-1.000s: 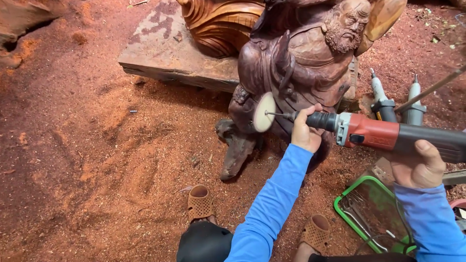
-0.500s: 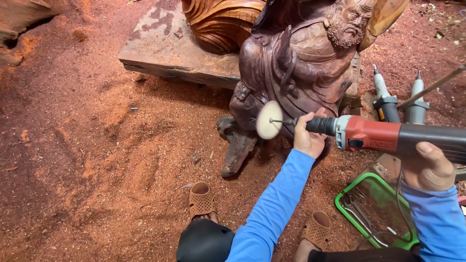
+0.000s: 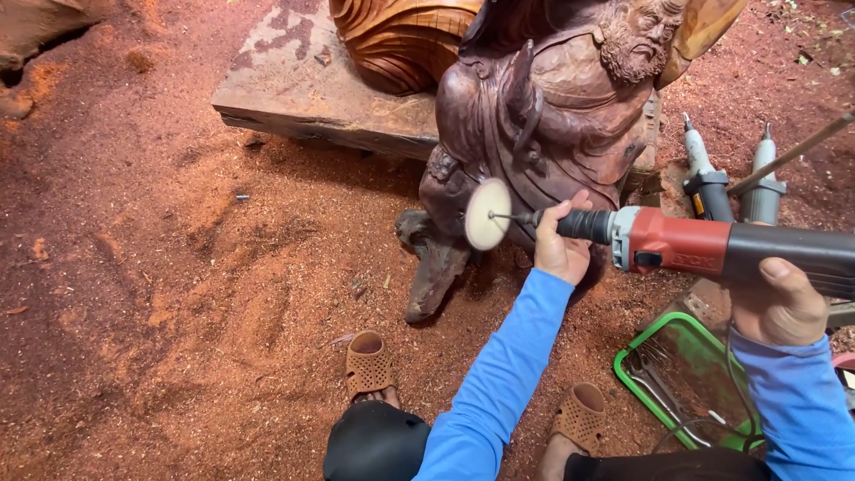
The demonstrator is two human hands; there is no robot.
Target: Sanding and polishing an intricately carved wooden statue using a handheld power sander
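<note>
A dark carved wooden statue of a bearded figure stands on the sawdust floor. I hold a red and black rotary grinder across the view. Its round pale sanding disc sits against the statue's lower left side. My left hand grips the black front neck of the tool, close to the statue. Further back, my right hand wraps the dark rear body of the grinder. Both arms wear blue sleeves.
A wooden slab holds another ribbed carving behind the statue. Two other power tools lie at the right. A green tray with metal tools lies near my sandalled feet. Red sawdust covers the ground.
The view has shifted slightly, and the grinder with its disc has stayed against the statue's lower side, moving a little lower.
</note>
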